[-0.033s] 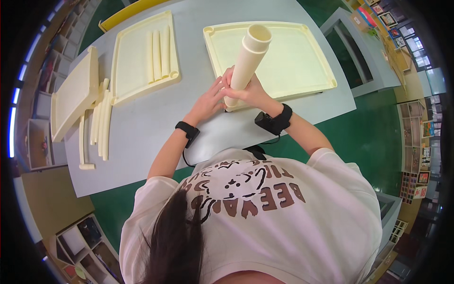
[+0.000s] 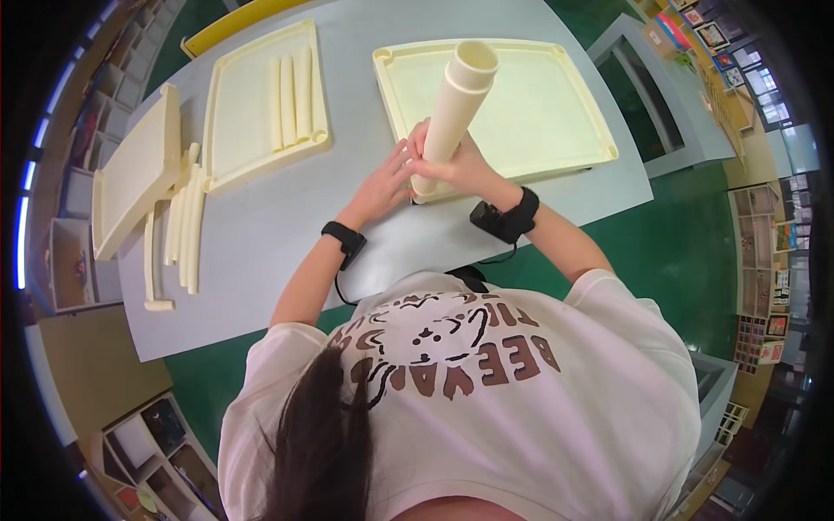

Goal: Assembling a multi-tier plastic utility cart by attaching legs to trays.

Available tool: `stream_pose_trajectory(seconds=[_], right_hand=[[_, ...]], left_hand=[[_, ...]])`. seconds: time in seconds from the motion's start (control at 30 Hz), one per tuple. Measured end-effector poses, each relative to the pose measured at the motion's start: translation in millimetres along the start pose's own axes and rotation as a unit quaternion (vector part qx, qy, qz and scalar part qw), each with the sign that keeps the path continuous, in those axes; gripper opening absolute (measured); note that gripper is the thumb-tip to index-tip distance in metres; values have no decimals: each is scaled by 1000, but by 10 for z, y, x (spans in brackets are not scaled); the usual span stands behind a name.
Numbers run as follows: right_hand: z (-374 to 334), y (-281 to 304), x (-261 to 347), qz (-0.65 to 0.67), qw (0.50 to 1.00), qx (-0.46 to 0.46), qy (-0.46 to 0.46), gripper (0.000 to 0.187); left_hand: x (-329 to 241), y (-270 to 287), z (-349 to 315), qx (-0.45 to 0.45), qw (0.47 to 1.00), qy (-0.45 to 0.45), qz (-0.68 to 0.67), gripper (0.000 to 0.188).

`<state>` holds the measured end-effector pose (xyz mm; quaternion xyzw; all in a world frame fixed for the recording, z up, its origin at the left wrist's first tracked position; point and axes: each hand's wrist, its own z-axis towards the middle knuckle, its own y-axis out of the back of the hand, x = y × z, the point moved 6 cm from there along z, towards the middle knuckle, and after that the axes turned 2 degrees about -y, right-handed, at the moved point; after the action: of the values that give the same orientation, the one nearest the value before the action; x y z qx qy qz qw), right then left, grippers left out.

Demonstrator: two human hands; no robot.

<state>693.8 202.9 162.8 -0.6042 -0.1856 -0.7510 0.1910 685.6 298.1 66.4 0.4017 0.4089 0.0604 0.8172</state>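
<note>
A thick cream plastic tube (image 2: 456, 108), with a narrower collar at its open top end, stands tilted over the near left corner of a cream shelf tray (image 2: 521, 104). My right hand (image 2: 465, 165) is closed round its lower part. My left hand (image 2: 378, 191) is beside the tube's foot at that corner, with fingers stretched toward the tube and close to my right fingers. Whether the left fingertips touch the tube or the tray, I cannot tell. The tube's bottom end is largely hidden by my hands.
Another cream tray (image 2: 239, 108) lies to the left, holding several thin tubes (image 2: 302, 95). Further left, a tilted tray (image 2: 135, 182) is beside more thin tubes (image 2: 195, 230). All are on a grey table (image 2: 261, 234). A yellow edge (image 2: 234, 22) borders the far side.
The tube's top end has shifted very slightly up and to the left. Both hands keep their places.
</note>
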Motion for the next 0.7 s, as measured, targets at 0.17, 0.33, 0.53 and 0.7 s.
stream_pose_trajectory(seconds=[0.17,0.33,0.53,0.7], right_hand=[[98,-46,528,-28,997,48,45,18],[165,-77,1233,60,993,-20,97,15],[135,-163,1363,-9,999,-35,37,19],[131,-151,1401,-14,997,-60,53,19]], left_hand=[[-24,15,-8,-25,999,-12,18,48],[-50,-24,-23,-41,996,-67,46,40],[-96,-59,-73,-36,998,-44,31,39],[-54,-40,-27,-42,997,-55,32,37]])
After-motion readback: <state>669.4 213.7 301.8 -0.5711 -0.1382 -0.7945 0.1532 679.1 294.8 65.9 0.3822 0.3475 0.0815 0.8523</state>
